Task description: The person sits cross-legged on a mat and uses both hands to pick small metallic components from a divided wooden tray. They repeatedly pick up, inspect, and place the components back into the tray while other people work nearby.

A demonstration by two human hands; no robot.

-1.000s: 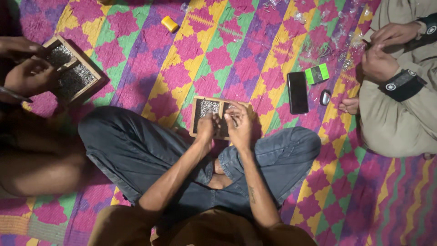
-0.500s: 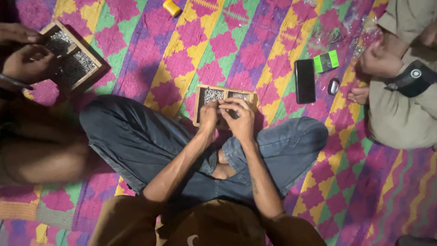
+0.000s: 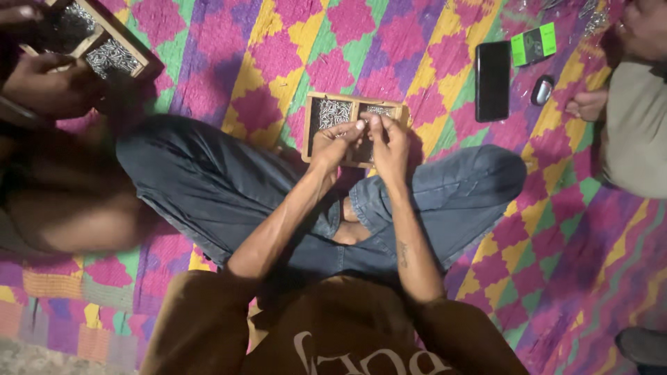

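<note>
Item: shallow rectangular wooden tray (image 3: 310, 132), divided into compartments, holding heaps of small silvery metal pieces (image 3: 334, 112). It lies on the patchwork mat of pink, purple, yellow and green diamonds (image 3: 278, 55), just beyond the person's crossed, blue-denim-clad legs (image 3: 208, 187). Long axis runs side to side across the view; the open face points up.

Left hand (image 3: 332, 142): over the tray's middle, fingertips pressed together, apparently pinching one small metal piece, though it is too small to be sure.

Right hand (image 3: 389, 146): just beside the left, over the tray's right half, fingertips meeting the left's on the same spot.

Right of the tray: flat black rectangular phone (image 3: 492, 80), well apart; beyond it a green-and-black packet (image 3: 533, 45) and a small dark oval object (image 3: 542, 90).

Far left of the tray: a second wooden tray of metal pieces (image 3: 111, 52), held by another person's hand (image 3: 52, 87).
</note>
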